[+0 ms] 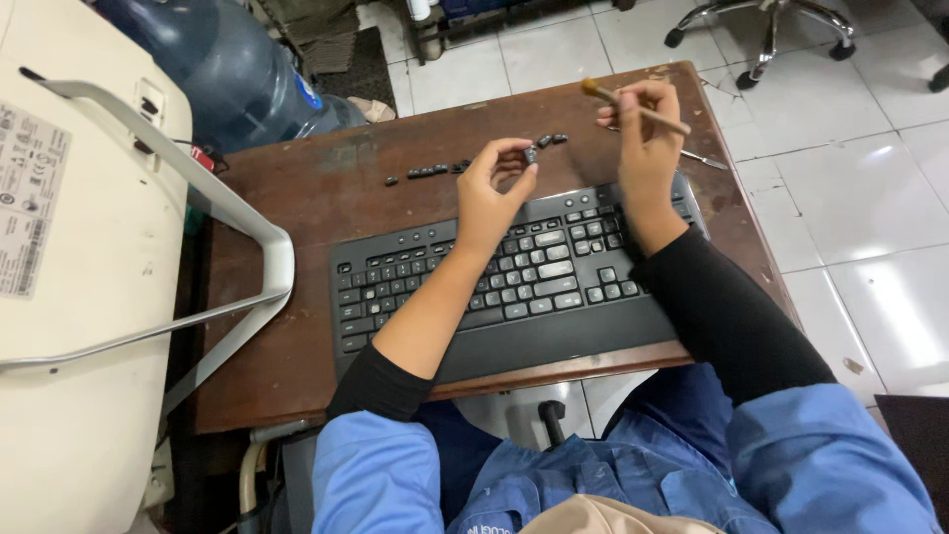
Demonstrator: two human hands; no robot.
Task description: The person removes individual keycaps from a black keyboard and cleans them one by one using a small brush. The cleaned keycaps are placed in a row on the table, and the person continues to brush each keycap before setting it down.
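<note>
A black keyboard [494, 277] lies on a worn brown wooden table [326, 198], with several keys gone from its right side. My left hand [491, 193] hovers over the keyboard's far edge and pinches a small dark keycap [531, 154] between thumb and fingers. My right hand [645, 138] is raised above the keyboard's top right corner and grips a thin wooden-handled brush [633, 107], its bristle end pointing left. A row of loose black keycaps [427, 172] lies on the table beyond the keyboard, with two more keycaps [552, 139] near my left hand's fingers.
A slim metal tool [704, 158] lies on the table to the right of my right hand. A cream-coloured machine with a grey metal handle [232, 213] stands at the left. A blue water jug [222, 69] is behind the table, and an office chair base [771, 30] stands on the tiled floor.
</note>
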